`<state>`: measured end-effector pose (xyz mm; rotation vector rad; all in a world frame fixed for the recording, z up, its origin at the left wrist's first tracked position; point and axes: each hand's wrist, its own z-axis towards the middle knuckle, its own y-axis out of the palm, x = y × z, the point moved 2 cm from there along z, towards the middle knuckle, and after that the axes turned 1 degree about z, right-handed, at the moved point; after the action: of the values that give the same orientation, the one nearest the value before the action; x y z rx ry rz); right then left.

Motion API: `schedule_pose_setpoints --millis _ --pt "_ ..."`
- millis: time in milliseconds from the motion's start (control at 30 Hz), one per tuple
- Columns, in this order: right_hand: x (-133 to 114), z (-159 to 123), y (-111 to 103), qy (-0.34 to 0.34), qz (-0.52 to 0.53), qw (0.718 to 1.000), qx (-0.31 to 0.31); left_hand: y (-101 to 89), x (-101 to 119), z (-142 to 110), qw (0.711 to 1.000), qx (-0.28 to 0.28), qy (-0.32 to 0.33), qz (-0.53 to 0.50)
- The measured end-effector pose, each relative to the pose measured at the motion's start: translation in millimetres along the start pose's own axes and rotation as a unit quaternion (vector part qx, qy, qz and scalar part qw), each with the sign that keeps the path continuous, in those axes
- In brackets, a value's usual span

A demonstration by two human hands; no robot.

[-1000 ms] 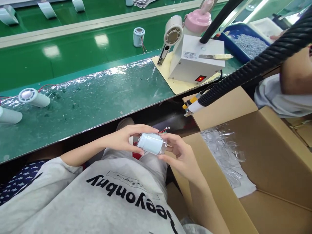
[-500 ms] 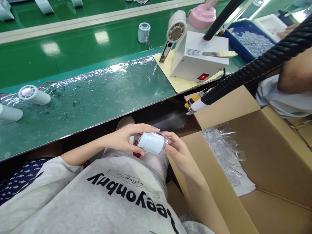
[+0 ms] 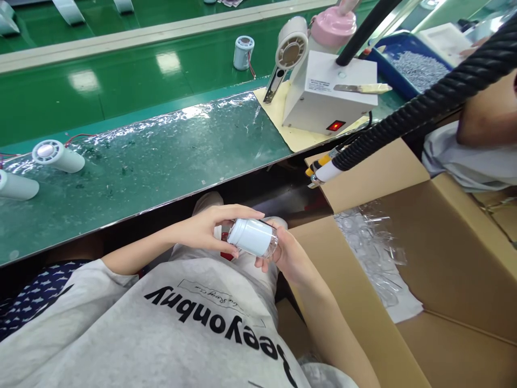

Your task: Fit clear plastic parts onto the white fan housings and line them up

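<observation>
Above my lap, a light-blue cylindrical fan housing point(image 3: 251, 237) lies tilted on its side, with a clear plastic cover point(image 3: 273, 243) at its right end. My left hand point(image 3: 205, 229) grips the housing from the left, thumb and fingers on opposite sides. At the other end my right hand point(image 3: 287, 250) is closed around the clear cover, thumb near its upper edge and fingertips showing beneath. Part of the cover is hidden by that hand. Something small and red shows behind the housing; I cannot make it out.
Two similar light-blue housings point(image 3: 58, 156) lie at the bench's left. Another housing with red wires point(image 3: 244, 53) stands on the green belt point(image 3: 129, 75). A handheld fan point(image 3: 291, 46) leans by a white box point(image 3: 331, 91). Right: a black hose point(image 3: 407, 116), a carton point(image 3: 456, 253) with clear parts, another person's arm.
My right hand has turned, bringing its thumb up to the cover's top edge and its fingers underneath. My left hand stays put. The housing on the belt has moved slightly right.
</observation>
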<state>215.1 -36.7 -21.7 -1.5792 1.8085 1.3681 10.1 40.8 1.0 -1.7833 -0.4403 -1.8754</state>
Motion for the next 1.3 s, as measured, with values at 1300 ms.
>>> schedule_pose_setpoints --millis 1300 --pt "9 -22 -10 -0.524 -0.425 0.737 0.036 13.9 4 -7 0.979 0.032 -0.139 -0.143"
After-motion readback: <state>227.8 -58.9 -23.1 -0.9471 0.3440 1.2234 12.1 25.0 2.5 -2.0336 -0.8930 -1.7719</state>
